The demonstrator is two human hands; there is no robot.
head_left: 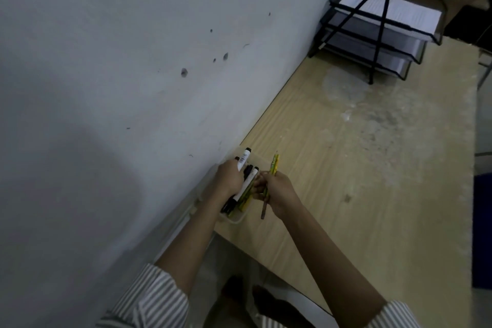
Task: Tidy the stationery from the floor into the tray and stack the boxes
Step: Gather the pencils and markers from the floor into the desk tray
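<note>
Now white, black-capped markers (245,161) are clasped in the closed left grip (229,178) at the counter's (346,168) wall edge; yellow pencils (274,165) are pinched in the right grip (277,190).

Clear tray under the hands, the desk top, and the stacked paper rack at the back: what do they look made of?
Clear tray: likely transparent plastic, glossy; the desk shows through its rounded rim.
Desk top: looks like light wood-grain laminate, matte; straight printed grain lines, with pale scuffed patches.
Paper rack: seemingly black metal wire mesh, with thin rod frame and see-through mesh walls.
</note>
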